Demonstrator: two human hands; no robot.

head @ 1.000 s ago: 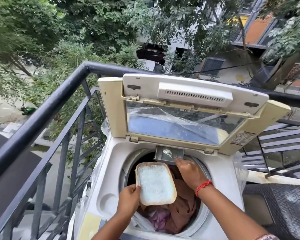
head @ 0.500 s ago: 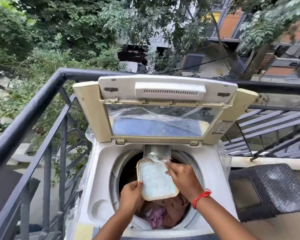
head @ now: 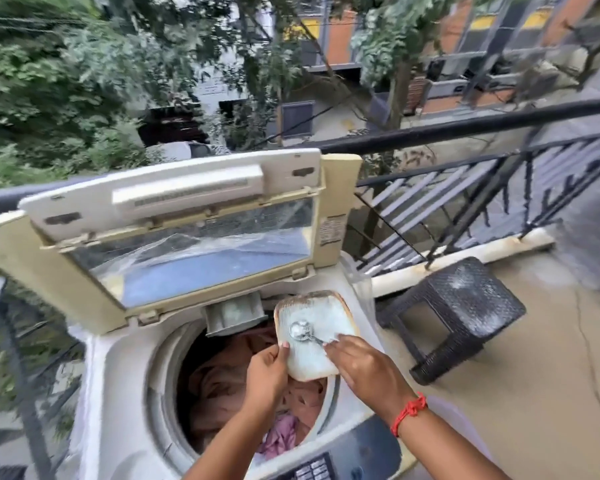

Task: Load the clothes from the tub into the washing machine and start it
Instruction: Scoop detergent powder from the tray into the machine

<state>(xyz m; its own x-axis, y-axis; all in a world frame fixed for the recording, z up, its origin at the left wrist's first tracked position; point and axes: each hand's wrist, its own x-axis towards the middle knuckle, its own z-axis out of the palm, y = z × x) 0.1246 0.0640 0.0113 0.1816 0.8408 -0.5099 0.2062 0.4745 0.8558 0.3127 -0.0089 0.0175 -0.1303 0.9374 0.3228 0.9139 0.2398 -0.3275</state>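
Clothes [head: 222, 382] are loaded; detergent step: left hand [head: 267, 375] grips the box [head: 312, 344], right hand [head: 364, 368] pinches its spoon [head: 303, 331] (drawer [head: 234, 313] just beyond needs powder next).

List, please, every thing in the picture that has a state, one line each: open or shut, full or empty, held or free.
Washing machine lid: open, standing up.
Drum: holds clothes, not full to the rim.
Detergent drawer: pulled out.
Powder box: open, powder inside, held by left hand.
Spoon: in the box, held by right hand.
Black stool: upright, nothing on it.
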